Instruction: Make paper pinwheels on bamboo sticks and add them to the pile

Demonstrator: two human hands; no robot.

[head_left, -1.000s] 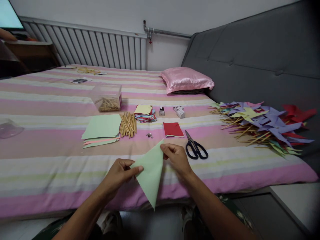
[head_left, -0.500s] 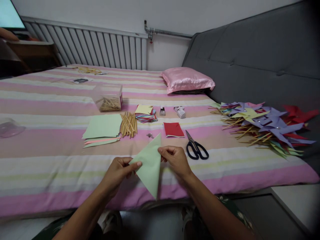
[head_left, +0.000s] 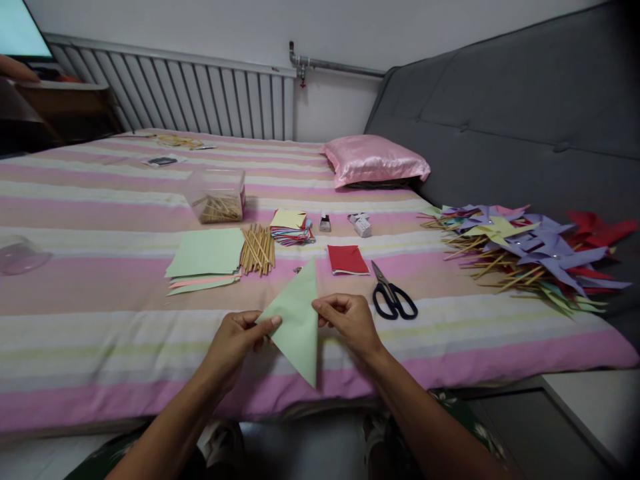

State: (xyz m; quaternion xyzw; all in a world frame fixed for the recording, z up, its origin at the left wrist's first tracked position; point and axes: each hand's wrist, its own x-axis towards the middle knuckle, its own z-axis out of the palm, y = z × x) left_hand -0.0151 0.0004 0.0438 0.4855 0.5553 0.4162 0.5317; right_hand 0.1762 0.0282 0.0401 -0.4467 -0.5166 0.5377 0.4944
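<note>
Folding step in hand: green paper triangle held above the striped bedspread, near edge. Left hand pinches the left corner; right hand pinches the right edge, fingers closed on paper. Next move likely calls for aligning corners, creasing. Scissors lie just right.

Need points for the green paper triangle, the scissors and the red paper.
green triangle [head_left: 297, 327], head view, middle of the folded sheet
scissors [head_left: 393, 298], head view, where the black handles meet the blades
red paper [head_left: 347, 259], head view, centre of the top sheet
</note>
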